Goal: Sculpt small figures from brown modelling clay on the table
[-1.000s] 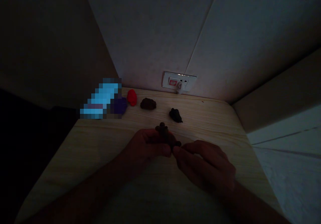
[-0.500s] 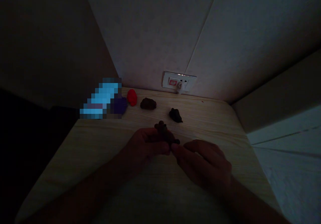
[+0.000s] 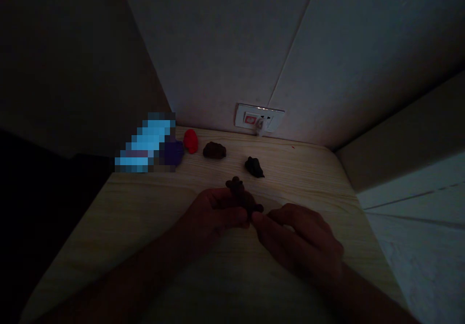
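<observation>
A small dark brown clay figure [image 3: 242,195] with rounded knobs at its upper end is held above the wooden tabletop [image 3: 156,208]. My left hand [image 3: 216,212] is closed around its left side, thumb in front. At the figure's lower right end, the thumb and fingers of my right hand [image 3: 300,237] pinch a part of it, which they partly hide. Beyond the hands lie a black clay lump [image 3: 255,167] with a pointed tip and a brown clay lump [image 3: 214,150]. The light is dim, so fine detail on the figure is lost.
A red clay lump [image 3: 191,141] and a purple lump [image 3: 173,153] sit at the back left, beside a bright blurred-out rectangle [image 3: 148,142]. A wall socket [image 3: 259,118] with a plug is just above the table's back edge. A tiny red scrap [image 3: 293,147] lies back right.
Both hands shifted slightly left and then back right with the clay figure between them. The grip looks the same, and the lumps on the table have stayed put.
</observation>
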`<state>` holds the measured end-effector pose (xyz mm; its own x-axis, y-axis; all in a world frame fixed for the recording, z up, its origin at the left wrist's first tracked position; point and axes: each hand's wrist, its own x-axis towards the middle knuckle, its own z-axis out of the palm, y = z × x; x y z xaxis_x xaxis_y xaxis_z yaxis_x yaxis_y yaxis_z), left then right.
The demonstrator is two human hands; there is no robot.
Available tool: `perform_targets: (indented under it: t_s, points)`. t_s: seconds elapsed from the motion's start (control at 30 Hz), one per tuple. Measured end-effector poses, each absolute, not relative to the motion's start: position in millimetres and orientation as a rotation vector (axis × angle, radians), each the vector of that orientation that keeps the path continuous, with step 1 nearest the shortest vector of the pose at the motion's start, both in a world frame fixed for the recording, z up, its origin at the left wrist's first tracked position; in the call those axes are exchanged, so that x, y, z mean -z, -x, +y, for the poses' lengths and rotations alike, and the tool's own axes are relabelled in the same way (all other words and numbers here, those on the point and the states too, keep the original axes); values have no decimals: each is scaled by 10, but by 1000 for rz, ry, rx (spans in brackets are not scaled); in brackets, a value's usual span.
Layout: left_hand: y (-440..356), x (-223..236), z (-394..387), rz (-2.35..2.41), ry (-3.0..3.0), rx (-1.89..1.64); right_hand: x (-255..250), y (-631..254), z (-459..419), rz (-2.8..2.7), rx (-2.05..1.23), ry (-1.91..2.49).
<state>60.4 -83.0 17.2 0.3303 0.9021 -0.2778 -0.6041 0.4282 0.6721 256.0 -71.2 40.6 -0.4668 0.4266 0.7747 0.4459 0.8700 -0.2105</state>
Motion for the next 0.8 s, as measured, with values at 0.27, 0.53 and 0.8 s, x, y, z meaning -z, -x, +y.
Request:
perform_targets:
  t_s: [0.27,0.53,0.8]
  points:
    - [-612,-217,-828,736,-482,-1035,-407,-2557,-709,-2150,49,619]
    - [-606,-172,-821,664,-510,-1050,-430,-2563,-711,-2137,-4,639]
    - [-612,-195,-835,658,-511,-1048,-461,-2576,-747,-2123,-136,670]
